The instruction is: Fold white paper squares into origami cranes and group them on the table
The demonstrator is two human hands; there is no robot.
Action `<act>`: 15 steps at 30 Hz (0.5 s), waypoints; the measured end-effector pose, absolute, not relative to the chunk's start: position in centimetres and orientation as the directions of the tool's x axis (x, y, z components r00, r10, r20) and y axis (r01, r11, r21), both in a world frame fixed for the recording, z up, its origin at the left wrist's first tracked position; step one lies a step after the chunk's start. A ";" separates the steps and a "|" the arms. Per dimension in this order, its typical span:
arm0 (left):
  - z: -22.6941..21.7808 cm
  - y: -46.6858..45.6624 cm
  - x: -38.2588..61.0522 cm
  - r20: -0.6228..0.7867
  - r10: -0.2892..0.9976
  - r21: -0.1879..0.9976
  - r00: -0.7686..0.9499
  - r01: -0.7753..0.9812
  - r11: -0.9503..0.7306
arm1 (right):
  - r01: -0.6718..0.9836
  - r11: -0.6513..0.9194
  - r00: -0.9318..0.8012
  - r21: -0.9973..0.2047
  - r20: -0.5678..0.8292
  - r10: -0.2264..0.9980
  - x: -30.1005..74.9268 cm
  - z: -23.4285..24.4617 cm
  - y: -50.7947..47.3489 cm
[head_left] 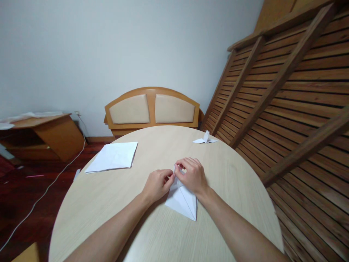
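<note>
A folded white paper shape (pixel 182 200) lies on the round light-wood table (pixel 114 203) in front of me, its point toward me. My left hand (pixel 156 183) pinches the paper's far left edge with closed fingers. My right hand (pixel 192 174) rests on the far part of the paper, fingers curled and pinching the same tip. The two hands meet at the paper's top corner.
A stack of white paper sheets (pixel 113 156) lies at the table's far left. A finished folded paper crane (pixel 205 139) sits at the far right. A padded wooden chair back (pixel 152 107) stands behind the table. Slatted wooden panels (pixel 286 91) lean at right. A low wooden cabinet (pixel 46 134) stands at left.
</note>
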State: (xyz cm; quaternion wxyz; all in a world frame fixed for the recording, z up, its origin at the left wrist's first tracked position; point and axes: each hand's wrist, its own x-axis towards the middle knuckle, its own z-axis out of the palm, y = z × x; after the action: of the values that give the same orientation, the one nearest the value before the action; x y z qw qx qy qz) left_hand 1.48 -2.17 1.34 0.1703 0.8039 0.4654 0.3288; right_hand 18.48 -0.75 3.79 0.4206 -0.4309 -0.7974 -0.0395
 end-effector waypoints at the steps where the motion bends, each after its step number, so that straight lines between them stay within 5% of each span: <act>1: 1.4 -2.2 1.5 0.371 0.858 0.564 0.355 0.648 -0.511 | 0.722 0.627 -0.279 -0.292 0.706 0.650 18.5 3.8 -0.7; 7: 1.3 -2.3 1.5 0.402 0.844 0.494 0.355 0.693 -0.526 | 0.728 0.632 -0.286 -0.268 0.718 0.634 18.6 3.7 -0.7; 10: 1.0 -2.1 1.4 0.400 0.873 0.551 0.281 0.687 -0.474 | 0.702 0.652 -0.305 -0.286 0.707 0.638 18.7 3.6 -0.7; 15: 0.4 -1.2 0.8 0.350 0.932 0.678 0.088 0.663 -0.317 | 0.626 0.606 -0.163 -0.492 0.676 0.718 19.2 3.3 -0.2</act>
State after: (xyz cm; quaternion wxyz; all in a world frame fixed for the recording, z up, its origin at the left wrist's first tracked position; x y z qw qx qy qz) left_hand 0.79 -1.19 0.35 0.1766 0.7160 0.5570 0.3820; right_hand 19.17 -0.24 3.26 0.4727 -0.4414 -0.7612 0.0488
